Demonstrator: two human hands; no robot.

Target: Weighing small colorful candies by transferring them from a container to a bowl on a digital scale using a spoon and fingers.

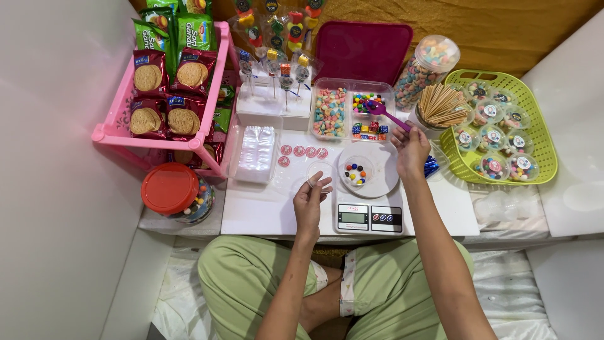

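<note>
Head view, seated worker at a low white surface [264, 214] hemmed by white walls left and right; bare room remains only along its near edge, in front of the left hand.

Left hand [310, 200]: fingers loosely curled, pinching what appears to be a small clear lid [319, 171] (transparent, hard to resolve).

Right hand [410, 150]: closed on the handle of a purple scoop [384, 112], whose bowl lies in the divided clear candy tray [332, 113].

Between the hands, a small clear cup of coloured candies [356, 172] sits on the round plate of a digital scale [370, 217].

Obstructions: pink rack of biscuit packets [165, 94] at left, red-lidded jar [171, 190] near left, green basket of filled cups [540, 126] at right, cup of wooden sticks [441, 106] just beside the right hand.
</note>
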